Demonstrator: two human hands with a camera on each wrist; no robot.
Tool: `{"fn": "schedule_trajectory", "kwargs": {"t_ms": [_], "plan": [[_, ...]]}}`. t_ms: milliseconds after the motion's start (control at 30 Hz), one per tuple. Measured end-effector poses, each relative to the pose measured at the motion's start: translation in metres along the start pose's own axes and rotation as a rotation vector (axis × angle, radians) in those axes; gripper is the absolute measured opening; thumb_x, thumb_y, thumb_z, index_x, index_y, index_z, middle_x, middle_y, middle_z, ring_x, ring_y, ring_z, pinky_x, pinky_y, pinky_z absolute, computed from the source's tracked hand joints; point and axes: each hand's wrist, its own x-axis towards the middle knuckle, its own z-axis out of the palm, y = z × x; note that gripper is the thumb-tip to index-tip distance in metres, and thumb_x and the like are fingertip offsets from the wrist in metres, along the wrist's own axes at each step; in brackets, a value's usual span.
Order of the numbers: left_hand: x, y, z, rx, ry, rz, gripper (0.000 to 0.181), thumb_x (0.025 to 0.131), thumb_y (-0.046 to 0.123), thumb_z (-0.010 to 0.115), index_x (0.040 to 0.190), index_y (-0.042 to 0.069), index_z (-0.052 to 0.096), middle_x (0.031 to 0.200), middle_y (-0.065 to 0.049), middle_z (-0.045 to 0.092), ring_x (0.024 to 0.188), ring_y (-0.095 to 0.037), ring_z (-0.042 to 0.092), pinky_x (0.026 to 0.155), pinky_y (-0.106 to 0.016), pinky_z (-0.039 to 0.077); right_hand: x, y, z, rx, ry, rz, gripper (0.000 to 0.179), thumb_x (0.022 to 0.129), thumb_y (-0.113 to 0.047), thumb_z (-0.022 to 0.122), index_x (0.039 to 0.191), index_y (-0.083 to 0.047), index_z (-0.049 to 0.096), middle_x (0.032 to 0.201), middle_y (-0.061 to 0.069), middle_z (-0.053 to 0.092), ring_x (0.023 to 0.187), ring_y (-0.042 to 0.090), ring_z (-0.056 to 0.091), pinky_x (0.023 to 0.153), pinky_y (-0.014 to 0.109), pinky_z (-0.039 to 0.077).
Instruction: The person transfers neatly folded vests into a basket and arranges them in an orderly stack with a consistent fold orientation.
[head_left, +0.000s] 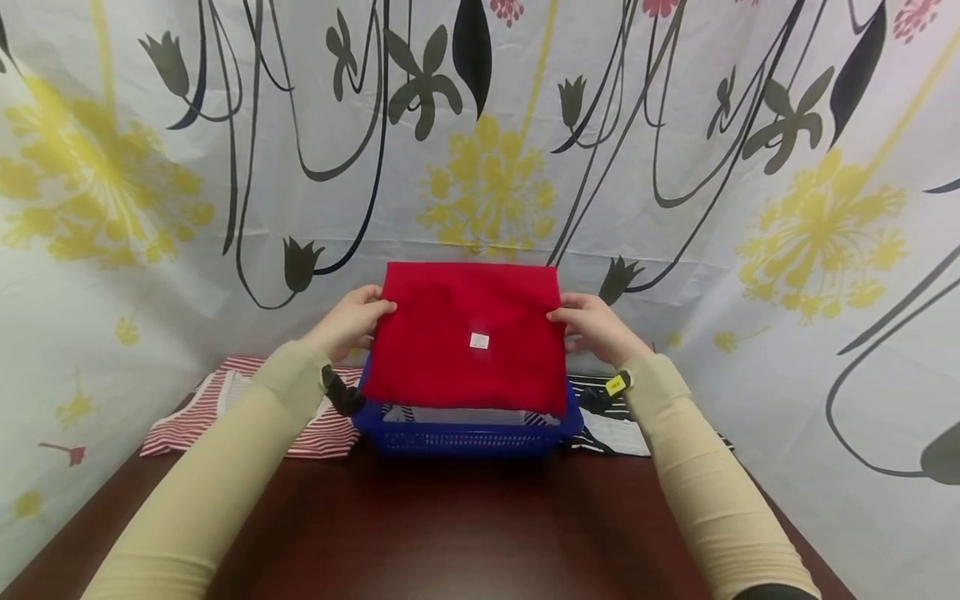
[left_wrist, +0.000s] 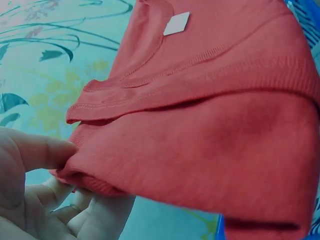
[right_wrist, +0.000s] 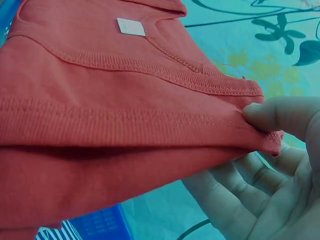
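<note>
Red folded shirt [head_left: 465, 375] hangs between the 2 hands, right over the blue basket [head_left: 465, 442] at the middle of the tabletop's [head_left: 480, 517] far edge. Key relation: from the left hand [head_left: 350, 321] the shirt lies straight rightward, from the right hand [head_left: 598, 327] straight leftward; neither hand looks nearer. Long axis seems to run left-right, roughly parallel to the far edge, white tag [head_left: 479, 341] about mid-width. Each hand is clamped on its own side edge of the shirt, toward the far corners, thumb on top, fingers beneath. Near hem comes down toward the basket's near rim, striped fabric [head_left: 465, 415] showing under it; can't tell if hem touches that fabric. Red-striped cloth [head_left: 326, 437] sits toward the tabletop's far left corner, black-striped cloth [head_left: 618, 435] toward the far right corner, just beside the basket.
</note>
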Motion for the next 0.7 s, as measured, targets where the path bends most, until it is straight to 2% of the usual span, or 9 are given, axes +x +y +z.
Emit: {"fn": "schedule_trajectory", "kwargs": {"t_ms": [133, 267, 467, 600, 700], "plan": [[0.007, -0.002, -0.002, 0.035, 0.003, -0.013, 0.031, 0.103, 0.018, 0.044, 0.126, -0.003, 0.043, 0.114, -0.019, 0.055, 0.080, -0.019, 0.062, 0.069, -0.033, 0.056, 0.012, 0.001, -0.001, 0.026, -0.016, 0.038, 0.031, 0.095, -0.012, 0.057, 0.123, 0.001, 0.053, 0.092, 0.006, 0.063, 0.070, 0.018, 0.063, 0.066, 0.036, 0.056], [0.016, -0.003, -0.003, 0.059, 0.006, -0.026, 0.028, 0.102, 0.016, 0.046, 0.122, -0.003, 0.044, 0.110, -0.017, 0.055, 0.077, -0.017, 0.061, 0.068, -0.031, 0.056, 0.022, 0.002, -0.002, 0.021, -0.041, 0.063, 0.028, 0.097, -0.012, 0.055, 0.122, 0.000, 0.053, 0.091, 0.006, 0.064, 0.072, 0.019, 0.065, 0.069, 0.038, 0.056], [0.036, -0.011, -0.003, 0.017, 0.020, -0.079, 0.026, 0.099, 0.010, 0.052, 0.120, -0.002, 0.044, 0.099, -0.012, 0.056, 0.067, -0.014, 0.061, 0.063, -0.030, 0.055, 0.033, 0.007, -0.004, 0.013, -0.069, 0.095, 0.033, 0.097, -0.008, 0.053, 0.128, 0.001, 0.048, 0.092, 0.006, 0.064, 0.073, 0.019, 0.065, 0.071, 0.039, 0.055], [0.045, -0.020, 0.000, 0.004, 0.019, -0.133, 0.033, 0.098, 0.007, 0.053, 0.128, -0.003, 0.042, 0.102, -0.010, 0.054, 0.070, -0.012, 0.059, 0.065, -0.027, 0.053, 0.039, 0.012, -0.001, 0.010, -0.073, 0.140, 0.036, 0.097, -0.006, 0.053, 0.131, 0.001, 0.045, 0.096, 0.008, 0.062, 0.077, 0.021, 0.065, 0.074, 0.040, 0.055], [0.049, -0.028, 0.003, -0.002, 0.015, -0.160, 0.033, 0.098, 0.006, 0.053, 0.128, -0.004, 0.044, 0.105, -0.012, 0.054, 0.074, -0.014, 0.058, 0.067, -0.028, 0.053, 0.043, 0.017, 0.002, 0.015, -0.079, 0.186, 0.033, 0.096, -0.006, 0.053, 0.128, 0.001, 0.047, 0.097, 0.008, 0.060, 0.079, 0.022, 0.063, 0.076, 0.039, 0.055]]}}
